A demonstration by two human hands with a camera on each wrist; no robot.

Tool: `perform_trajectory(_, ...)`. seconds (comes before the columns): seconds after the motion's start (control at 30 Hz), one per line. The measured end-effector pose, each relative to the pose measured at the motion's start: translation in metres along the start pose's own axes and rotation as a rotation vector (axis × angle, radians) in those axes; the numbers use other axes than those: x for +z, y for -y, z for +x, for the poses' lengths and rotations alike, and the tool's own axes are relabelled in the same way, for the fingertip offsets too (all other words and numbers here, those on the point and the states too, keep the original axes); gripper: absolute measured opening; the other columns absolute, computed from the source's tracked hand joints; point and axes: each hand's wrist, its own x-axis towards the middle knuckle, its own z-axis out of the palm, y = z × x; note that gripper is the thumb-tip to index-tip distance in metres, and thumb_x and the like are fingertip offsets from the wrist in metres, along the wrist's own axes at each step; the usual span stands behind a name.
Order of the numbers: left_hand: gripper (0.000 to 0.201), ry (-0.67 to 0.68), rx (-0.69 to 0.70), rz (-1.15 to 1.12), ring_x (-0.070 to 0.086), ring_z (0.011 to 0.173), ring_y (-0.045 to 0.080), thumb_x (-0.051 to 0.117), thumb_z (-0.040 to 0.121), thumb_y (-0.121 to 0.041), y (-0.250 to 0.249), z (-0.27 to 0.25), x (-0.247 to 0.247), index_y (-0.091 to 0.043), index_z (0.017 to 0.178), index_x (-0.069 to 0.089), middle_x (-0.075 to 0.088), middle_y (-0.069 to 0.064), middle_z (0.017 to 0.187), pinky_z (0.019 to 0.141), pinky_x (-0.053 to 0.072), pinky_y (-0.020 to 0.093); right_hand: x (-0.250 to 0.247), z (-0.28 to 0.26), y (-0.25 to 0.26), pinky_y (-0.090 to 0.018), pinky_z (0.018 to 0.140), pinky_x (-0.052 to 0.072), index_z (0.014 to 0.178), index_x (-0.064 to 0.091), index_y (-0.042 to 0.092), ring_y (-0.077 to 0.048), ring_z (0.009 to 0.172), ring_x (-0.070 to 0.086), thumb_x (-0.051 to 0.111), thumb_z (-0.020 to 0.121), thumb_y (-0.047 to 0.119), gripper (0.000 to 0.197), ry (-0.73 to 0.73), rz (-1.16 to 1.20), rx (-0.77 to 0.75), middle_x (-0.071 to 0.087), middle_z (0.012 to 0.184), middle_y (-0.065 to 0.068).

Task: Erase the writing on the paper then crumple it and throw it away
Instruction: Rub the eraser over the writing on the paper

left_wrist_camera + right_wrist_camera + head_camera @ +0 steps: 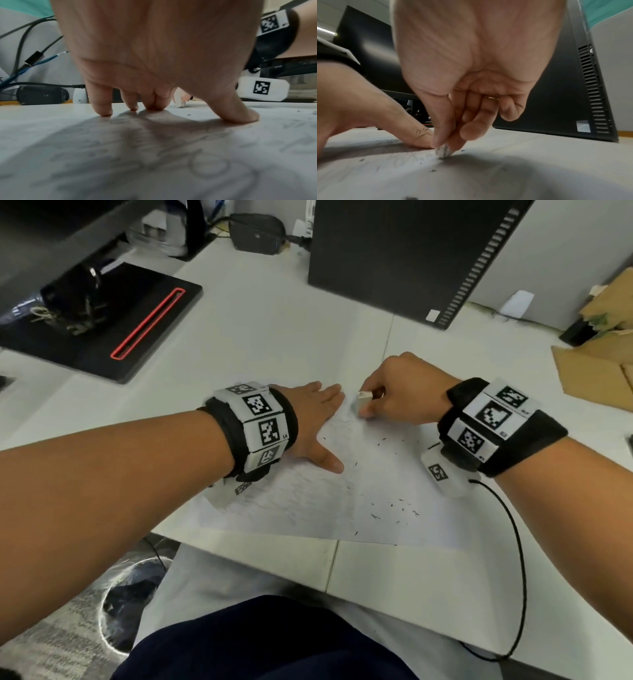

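Mid-frame in the head view, the paper [342,501] lay flat on the white desk [274,330], faint writing showing. The left hand [313,426] pressed it with straight, spread fingers; just right, the right hand [404,395] pinched a white eraser [363,402], tip on the sheet.

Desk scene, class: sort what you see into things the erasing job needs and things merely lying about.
Job:
paper, faint writing left
eraser, pinched in right hand
left hand, pressing the paper flat
bin, beneath the desk

Lying about:
computer tower
black stand with red slot
cardboard
power adapter
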Motion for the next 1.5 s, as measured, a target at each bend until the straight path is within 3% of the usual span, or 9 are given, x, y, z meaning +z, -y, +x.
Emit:
perform_trajectory(0.1, 0.121, 0.005, 0.008, -0.005, -0.009, 0.149, 0.016, 0.043, 0.071, -0.087, 0.001, -0.002, 0.001, -0.021, 0.154, -0.015, -0.018, -0.01, 0.161, 0.113, 0.025, 0.052, -0.004, 0.016, 0.003, -0.025, 0.061, 0.045, 0.078, 0.073, 0.021, -0.008, 0.068, 0.061, 0.074, 0.091, 0.031, 0.016, -0.007, -0.015, 0.005, 0.068, 0.069, 0.007)
perform_trajectory(0.2, 0.121, -0.001, 0.01, -0.006, -0.01, 0.149, 0.015, 0.042, 0.071, -0.087, 0.001, -0.002, 0.0, -0.021, 0.154, -0.015, -0.019, -0.009, 0.161, 0.113, 0.025, 0.051, -0.01, 0.025, 0.008, -0.029, 0.067, 0.052, 0.08, 0.076, 0.025, -0.016, 0.076, 0.066, 0.076, 0.088, 0.031, 0.01, -0.038, -0.02, 0.019, 0.071, 0.074, 0.006)
perform_trajectory(0.37, 0.119, 0.0, -0.002, -0.009, -0.011, 0.149, 0.013, 0.04, 0.07, -0.089, 0.003, 0.0, 0.002, -0.024, 0.153, -0.016, -0.021, -0.013, 0.16, 0.112, 0.027, 0.051, 0.001, 0.004, 0.013, -0.043, 0.079, 0.058, 0.101, 0.077, 0.016, -0.026, 0.086, 0.069, 0.063, 0.095, 0.032, 0.023, 0.008, -0.242, -0.073, 0.076, 0.093, -0.005)
perform_trajectory(0.5, 0.121, -0.001, 0.01, -0.019, -0.011, 0.149, 0.013, 0.041, 0.069, -0.089, 0.004, 0.002, 0.001, -0.024, 0.153, -0.017, -0.021, -0.013, 0.159, 0.113, 0.026, 0.048, 0.001, -0.013, 0.014, -0.042, 0.082, 0.058, 0.112, 0.077, 0.021, -0.02, 0.086, 0.068, 0.065, 0.096, 0.037, 0.026, 0.132, -0.157, -0.109, 0.076, 0.094, 0.002)
perform_trajectory(0.67, 0.121, 0.006, 0.018, -0.001, -0.011, 0.149, 0.014, 0.04, 0.07, -0.089, 0.004, 0.005, -0.002, -0.023, 0.154, -0.017, -0.02, -0.012, 0.16, 0.114, 0.024, 0.049, -0.014, 0.019, 0.014, -0.041, 0.082, 0.059, 0.103, 0.079, 0.023, -0.022, 0.088, 0.068, 0.072, 0.09, 0.04, 0.023, 0.008, -0.13, -0.017, 0.076, 0.092, 0.002)
perform_trajectory(0.83, 0.121, 0.008, 0.008, -0.015, -0.011, 0.149, 0.014, 0.041, 0.069, -0.089, 0.006, 0.006, -0.002, -0.024, 0.154, -0.017, -0.019, -0.012, 0.16, 0.114, 0.023, 0.05, -0.008, 0.019, 0.016, -0.042, 0.081, 0.06, 0.102, 0.079, 0.016, -0.025, 0.087, 0.069, 0.069, 0.093, 0.035, 0.023, -0.008, -0.164, -0.019, 0.077, 0.093, -0.003)
perform_trajectory(1.03, 0.121, 0.011, 0.008, -0.022, -0.012, 0.149, 0.013, 0.042, 0.07, -0.089, 0.007, 0.008, -0.002, -0.024, 0.153, -0.018, -0.022, -0.012, 0.159, 0.115, 0.023, 0.05, 0.002, -0.012, 0.014, -0.04, 0.081, 0.059, 0.105, 0.08, 0.02, -0.015, 0.083, 0.07, 0.071, 0.092, 0.037, 0.023, 0.148, -0.045, -0.089, 0.078, 0.089, 0.003)
perform_trajectory(1.27, 0.119, -0.004, 0.021, -0.024, -0.012, 0.149, 0.014, 0.042, 0.072, -0.087, 0.006, 0.007, -0.002, -0.022, 0.153, -0.016, -0.02, -0.01, 0.16, 0.117, 0.018, 0.047, -0.015, 0.027, 0.004, -0.041, 0.08, 0.06, 0.095, 0.079, 0.017, -0.025, 0.085, 0.068, 0.073, 0.09, 0.035, 0.02, -0.02, -0.116, 0.03, 0.075, 0.086, -0.003)
perform_trajectory(1.5, 0.12, 0.0, 0.022, -0.036, -0.011, 0.149, 0.014, 0.045, 0.071, -0.086, 0.007, 0.011, -0.002, -0.023, 0.154, -0.015, -0.02, -0.011, 0.16, 0.115, 0.021, 0.049, 0.008, -0.01, 0.016, -0.045, 0.079, 0.059, 0.101, 0.077, 0.007, -0.027, 0.083, 0.071, 0.065, 0.093, 0.038, 0.034, 0.119, -0.159, -0.133, 0.077, 0.089, -0.01)
